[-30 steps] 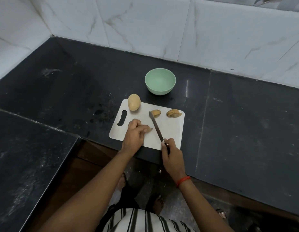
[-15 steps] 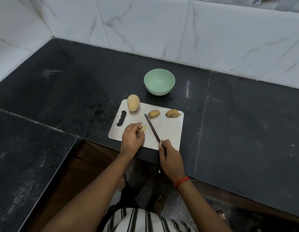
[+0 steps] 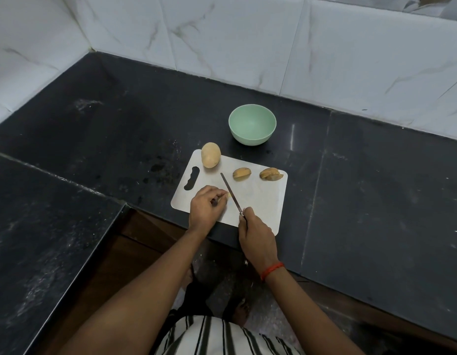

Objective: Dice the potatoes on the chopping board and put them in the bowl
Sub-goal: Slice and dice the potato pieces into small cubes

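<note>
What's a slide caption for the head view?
Left hand pinches a potato piece on the chopping board while right hand holds the knife beside it.

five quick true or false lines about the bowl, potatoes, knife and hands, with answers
1. The green bowl holds diced potato. False: nothing is in it.
2. The right hand grips the knife. True.
3. Two whole potatoes lie on the chopping board. False: one whole potato, plus cut pieces.
4. The left hand holds a small potato piece beside the blade. True.
5. The bowl stands on the board. False: it stands on the counter beyond it.
</note>
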`<action>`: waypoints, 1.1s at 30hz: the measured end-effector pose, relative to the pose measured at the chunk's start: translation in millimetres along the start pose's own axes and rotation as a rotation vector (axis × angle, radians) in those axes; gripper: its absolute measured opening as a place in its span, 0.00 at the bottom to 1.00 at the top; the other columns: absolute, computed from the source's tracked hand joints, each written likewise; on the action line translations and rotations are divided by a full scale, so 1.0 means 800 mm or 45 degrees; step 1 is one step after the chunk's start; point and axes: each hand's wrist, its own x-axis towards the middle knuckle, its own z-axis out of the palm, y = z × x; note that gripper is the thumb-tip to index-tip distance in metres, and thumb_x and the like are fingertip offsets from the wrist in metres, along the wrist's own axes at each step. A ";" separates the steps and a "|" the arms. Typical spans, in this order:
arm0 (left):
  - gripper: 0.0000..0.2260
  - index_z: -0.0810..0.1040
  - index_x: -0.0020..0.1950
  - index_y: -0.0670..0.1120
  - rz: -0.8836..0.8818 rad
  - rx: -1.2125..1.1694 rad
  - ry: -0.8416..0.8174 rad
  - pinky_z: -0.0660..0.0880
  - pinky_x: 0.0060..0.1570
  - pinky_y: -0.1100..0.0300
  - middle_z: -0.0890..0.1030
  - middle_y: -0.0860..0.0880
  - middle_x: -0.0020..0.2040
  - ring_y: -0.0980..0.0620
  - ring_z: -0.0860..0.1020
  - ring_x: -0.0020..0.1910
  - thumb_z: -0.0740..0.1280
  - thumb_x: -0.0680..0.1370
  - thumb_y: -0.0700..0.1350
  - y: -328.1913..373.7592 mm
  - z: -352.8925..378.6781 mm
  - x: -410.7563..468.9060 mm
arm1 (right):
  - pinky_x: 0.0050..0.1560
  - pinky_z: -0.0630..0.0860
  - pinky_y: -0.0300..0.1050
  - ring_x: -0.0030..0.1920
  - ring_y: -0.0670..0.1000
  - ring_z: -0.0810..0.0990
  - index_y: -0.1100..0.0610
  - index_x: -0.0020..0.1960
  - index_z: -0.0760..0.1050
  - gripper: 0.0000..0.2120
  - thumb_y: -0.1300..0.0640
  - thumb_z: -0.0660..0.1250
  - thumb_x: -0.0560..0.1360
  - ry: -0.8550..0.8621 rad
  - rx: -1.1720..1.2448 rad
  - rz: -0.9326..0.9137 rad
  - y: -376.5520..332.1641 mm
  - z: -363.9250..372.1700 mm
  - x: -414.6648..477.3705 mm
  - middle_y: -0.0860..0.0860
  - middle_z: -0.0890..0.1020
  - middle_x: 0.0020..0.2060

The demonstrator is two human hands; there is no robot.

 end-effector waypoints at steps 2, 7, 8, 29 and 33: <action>0.05 0.87 0.52 0.46 0.023 0.007 -0.010 0.78 0.48 0.59 0.82 0.54 0.48 0.56 0.79 0.45 0.73 0.78 0.45 -0.004 0.001 0.000 | 0.32 0.74 0.52 0.31 0.52 0.73 0.49 0.47 0.60 0.08 0.51 0.53 0.85 -0.006 -0.009 -0.004 0.000 0.000 0.000 0.48 0.74 0.34; 0.06 0.87 0.54 0.45 0.089 0.052 -0.019 0.78 0.51 0.58 0.83 0.52 0.50 0.55 0.79 0.49 0.72 0.79 0.45 -0.007 -0.001 0.002 | 0.32 0.76 0.55 0.31 0.53 0.74 0.50 0.46 0.60 0.09 0.51 0.52 0.85 -0.031 -0.046 -0.006 0.000 0.003 0.004 0.48 0.74 0.34; 0.07 0.87 0.54 0.45 0.089 0.053 -0.021 0.78 0.51 0.58 0.83 0.52 0.50 0.55 0.79 0.49 0.72 0.79 0.45 -0.007 0.000 0.001 | 0.32 0.76 0.55 0.31 0.54 0.74 0.50 0.46 0.60 0.09 0.51 0.52 0.85 -0.039 -0.063 -0.008 0.001 0.003 0.005 0.49 0.74 0.34; 0.11 0.82 0.39 0.44 -0.012 0.056 0.089 0.79 0.41 0.54 0.82 0.53 0.40 0.57 0.79 0.39 0.76 0.76 0.49 -0.005 0.002 -0.001 | 0.34 0.76 0.55 0.34 0.62 0.77 0.47 0.46 0.56 0.09 0.49 0.53 0.84 -0.127 -0.170 0.040 0.031 -0.022 -0.071 0.49 0.74 0.36; 0.08 0.86 0.43 0.46 0.011 0.084 0.079 0.80 0.42 0.56 0.83 0.54 0.42 0.58 0.80 0.40 0.75 0.77 0.50 -0.004 -0.002 -0.005 | 0.31 0.74 0.55 0.31 0.58 0.75 0.50 0.48 0.63 0.08 0.49 0.53 0.84 0.027 -0.018 0.000 0.026 -0.019 -0.062 0.47 0.74 0.33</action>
